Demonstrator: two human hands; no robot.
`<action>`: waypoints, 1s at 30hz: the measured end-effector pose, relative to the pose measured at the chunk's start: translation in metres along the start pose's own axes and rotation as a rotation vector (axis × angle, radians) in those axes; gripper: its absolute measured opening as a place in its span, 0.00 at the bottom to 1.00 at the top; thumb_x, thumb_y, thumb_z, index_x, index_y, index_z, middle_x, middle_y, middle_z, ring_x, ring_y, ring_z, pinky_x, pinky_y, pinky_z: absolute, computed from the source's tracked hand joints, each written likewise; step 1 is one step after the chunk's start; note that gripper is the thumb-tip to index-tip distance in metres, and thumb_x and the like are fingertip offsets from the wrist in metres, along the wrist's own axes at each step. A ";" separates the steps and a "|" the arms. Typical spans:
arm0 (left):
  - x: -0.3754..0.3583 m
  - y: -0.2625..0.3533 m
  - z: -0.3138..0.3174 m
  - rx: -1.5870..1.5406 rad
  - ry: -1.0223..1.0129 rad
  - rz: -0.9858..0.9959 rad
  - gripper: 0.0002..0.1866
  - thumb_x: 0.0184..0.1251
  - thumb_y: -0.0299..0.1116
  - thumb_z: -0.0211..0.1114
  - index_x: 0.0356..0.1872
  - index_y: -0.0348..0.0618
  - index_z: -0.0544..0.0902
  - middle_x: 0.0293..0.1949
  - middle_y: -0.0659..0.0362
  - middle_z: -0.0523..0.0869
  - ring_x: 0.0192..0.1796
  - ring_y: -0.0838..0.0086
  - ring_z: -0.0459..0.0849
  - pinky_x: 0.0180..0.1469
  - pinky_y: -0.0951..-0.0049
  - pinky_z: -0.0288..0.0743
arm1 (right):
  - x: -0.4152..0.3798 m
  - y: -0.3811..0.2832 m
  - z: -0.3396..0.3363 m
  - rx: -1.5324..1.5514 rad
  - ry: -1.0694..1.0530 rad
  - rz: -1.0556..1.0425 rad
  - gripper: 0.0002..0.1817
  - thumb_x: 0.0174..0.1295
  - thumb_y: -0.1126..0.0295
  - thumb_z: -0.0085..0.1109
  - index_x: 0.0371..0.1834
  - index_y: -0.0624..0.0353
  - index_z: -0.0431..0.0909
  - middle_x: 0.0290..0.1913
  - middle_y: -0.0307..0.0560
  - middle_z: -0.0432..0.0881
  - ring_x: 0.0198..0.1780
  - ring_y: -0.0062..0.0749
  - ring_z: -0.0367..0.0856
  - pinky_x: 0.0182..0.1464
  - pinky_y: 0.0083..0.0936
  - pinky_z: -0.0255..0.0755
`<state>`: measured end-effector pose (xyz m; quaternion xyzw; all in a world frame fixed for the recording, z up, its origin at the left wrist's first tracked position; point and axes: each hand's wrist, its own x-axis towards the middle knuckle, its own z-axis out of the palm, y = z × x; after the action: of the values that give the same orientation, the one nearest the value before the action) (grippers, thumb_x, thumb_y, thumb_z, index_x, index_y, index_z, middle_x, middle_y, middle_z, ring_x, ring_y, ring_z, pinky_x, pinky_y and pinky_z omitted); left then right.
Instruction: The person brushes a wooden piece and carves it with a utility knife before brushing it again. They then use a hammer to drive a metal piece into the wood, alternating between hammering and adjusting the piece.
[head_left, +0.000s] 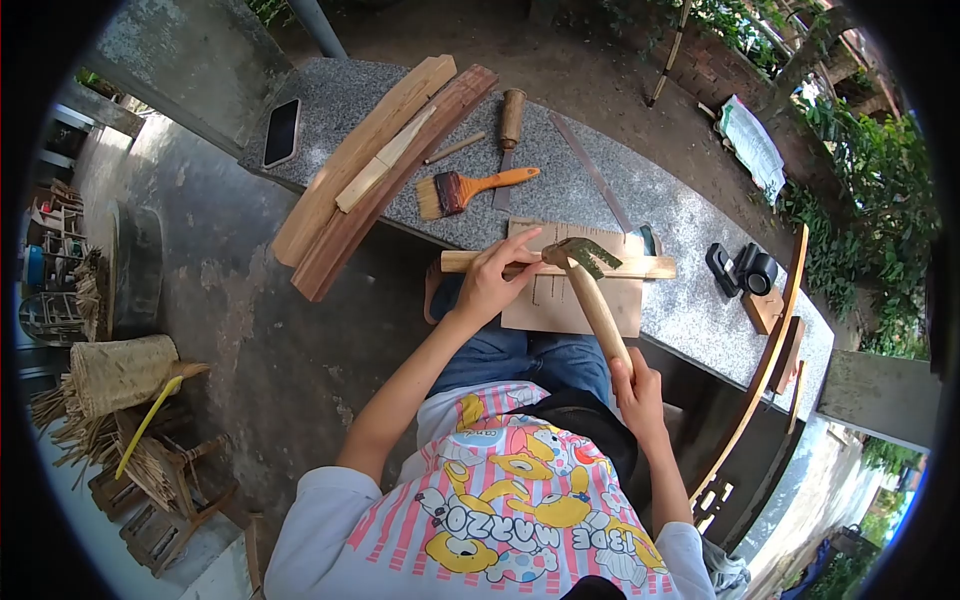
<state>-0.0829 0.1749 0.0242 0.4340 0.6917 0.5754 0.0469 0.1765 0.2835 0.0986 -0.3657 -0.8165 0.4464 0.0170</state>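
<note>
My right hand (638, 388) is wrapped round the wooden handle of a hammer (598, 310). The claw head of the hammer is over a pale wood strip (640, 267), close to the fingertips of my left hand (490, 280). That hand rests on the strip with its fingertips pinched together; what they hold is too small to make out. Beneath the strip lies a thin brown board (520, 312) with dark marks, partly over my lap and partly on the stone bench.
On the speckled stone bench (680, 310) lie curved planks (350, 170), a phone (282, 133), a brush (480, 188), a chisel (511, 120), a metal ruler (590, 170) and a black object (742, 270). A long curved wood strip (770, 355) leans at the right.
</note>
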 end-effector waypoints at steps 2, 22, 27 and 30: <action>0.000 -0.001 0.000 0.016 -0.008 -0.007 0.28 0.56 0.26 0.74 0.61 0.42 0.78 0.36 0.59 0.90 0.43 0.73 0.89 0.47 0.73 0.81 | 0.001 0.004 -0.001 -0.023 -0.002 -0.003 0.16 0.73 0.58 0.53 0.40 0.62 0.76 0.16 0.52 0.72 0.17 0.40 0.73 0.24 0.34 0.64; 0.003 0.010 -0.014 0.121 -0.082 -0.005 0.28 0.55 0.36 0.76 0.58 0.44 0.79 0.47 0.59 0.87 0.53 0.64 0.83 0.57 0.64 0.75 | -0.008 -0.019 -0.013 0.083 0.065 -0.010 0.21 0.77 0.56 0.45 0.31 0.61 0.70 0.15 0.34 0.68 0.15 0.14 0.66 0.18 0.18 0.59; 0.000 0.004 -0.027 0.315 -0.079 0.074 0.28 0.51 0.41 0.77 0.54 0.44 0.81 0.51 0.59 0.83 0.55 0.62 0.80 0.60 0.60 0.71 | -0.008 -0.008 -0.006 0.084 0.010 0.056 0.16 0.74 0.60 0.52 0.38 0.63 0.76 0.15 0.46 0.71 0.16 0.25 0.67 0.22 0.29 0.61; -0.003 0.001 -0.029 0.345 -0.118 0.061 0.24 0.51 0.42 0.77 0.49 0.43 0.83 0.48 0.60 0.83 0.53 0.63 0.80 0.59 0.61 0.69 | -0.007 -0.010 -0.006 0.048 -0.004 0.047 0.16 0.74 0.59 0.52 0.40 0.63 0.77 0.16 0.47 0.71 0.16 0.27 0.68 0.22 0.29 0.61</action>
<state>-0.0968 0.1505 0.0331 0.4891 0.7628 0.4229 -0.0053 0.1781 0.2805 0.1119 -0.3836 -0.7966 0.4670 0.0136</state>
